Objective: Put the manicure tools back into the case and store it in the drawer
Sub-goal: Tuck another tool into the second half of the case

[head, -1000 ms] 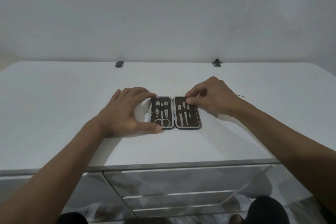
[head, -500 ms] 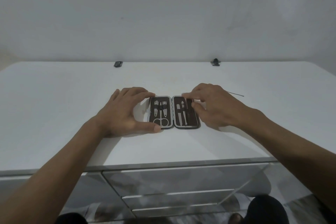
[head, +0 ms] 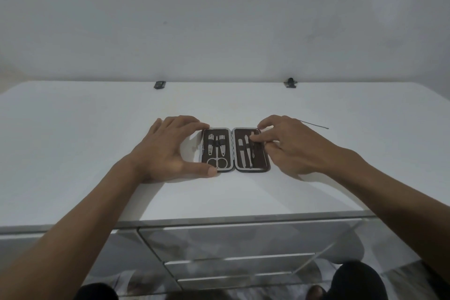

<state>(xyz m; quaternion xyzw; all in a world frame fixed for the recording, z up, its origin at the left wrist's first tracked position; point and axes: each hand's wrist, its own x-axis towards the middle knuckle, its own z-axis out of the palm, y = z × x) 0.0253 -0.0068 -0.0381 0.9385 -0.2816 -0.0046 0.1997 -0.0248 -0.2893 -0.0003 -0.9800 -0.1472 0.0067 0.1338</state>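
Observation:
A dark brown manicure case (head: 261, 165) lies flat and opened out on the white cabinet top (head: 73, 143). Its left half holds scissors (head: 217, 162) and two clippers. Its right half holds a file (head: 241, 154) and other slim tools. My left hand (head: 165, 151) cups the case's left edge, index finger at the top corner and thumb at the bottom corner. My right hand (head: 289, 146) rests over the right half, fingertips pressing on a slim tool near its top. A thin metal tool (head: 314, 124) lies loose on the top behind my right hand.
Two small black objects sit at the back edge by the wall, one to the left (head: 159, 84) and one to the right (head: 290, 83). Mirrored drawer fronts (head: 243, 238) lie below the cabinet's front edge, all shut. A white wall rises behind.
My right hand has shifted from the case's top edge down onto the right half, fingers now on a slim tool. My left hand and the case have stayed put.

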